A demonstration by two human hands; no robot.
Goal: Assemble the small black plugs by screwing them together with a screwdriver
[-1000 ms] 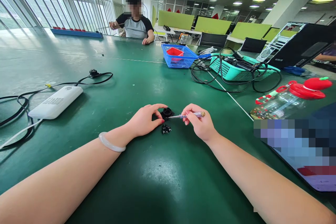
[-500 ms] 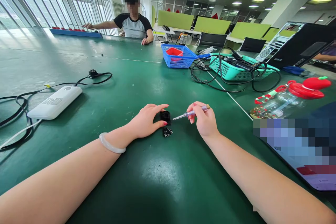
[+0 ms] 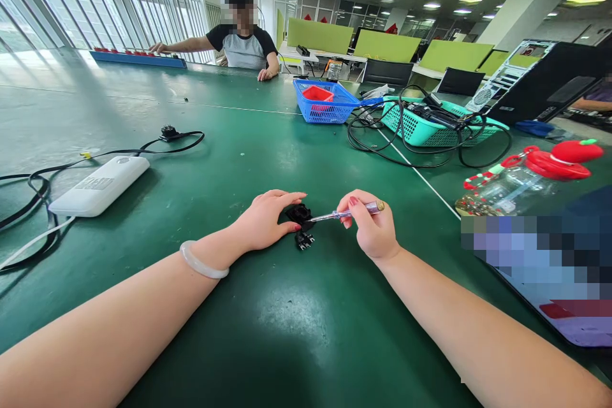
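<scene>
My left hand [image 3: 266, 220] is closed on a small black plastic part [image 3: 299, 213] on the green table, thumb on its near side and fingers on its far side. In my right hand [image 3: 370, 226] is a screwdriver [image 3: 340, 213] with a clear purplish handle, gripped between thumb and fingers. Its shaft points left, and the tip meets the right side of the black part; what exactly it touches there is too small to tell. Just below lies a second small black piece [image 3: 305, 240] with metal prongs, close to my left thumb.
A white power strip [image 3: 101, 186] with black cables lies left. Blue [image 3: 327, 111] and teal baskets [image 3: 421, 131] with cables stand at the back. A red-lidded bottle [image 3: 521, 182] and a dark screen-like device [image 3: 549, 293] lie right. A person [image 3: 243, 44] sits across the table.
The screwdriver's tip has moved left from beside the black part to its edge. The black part has tipped over slightly in my left hand.
</scene>
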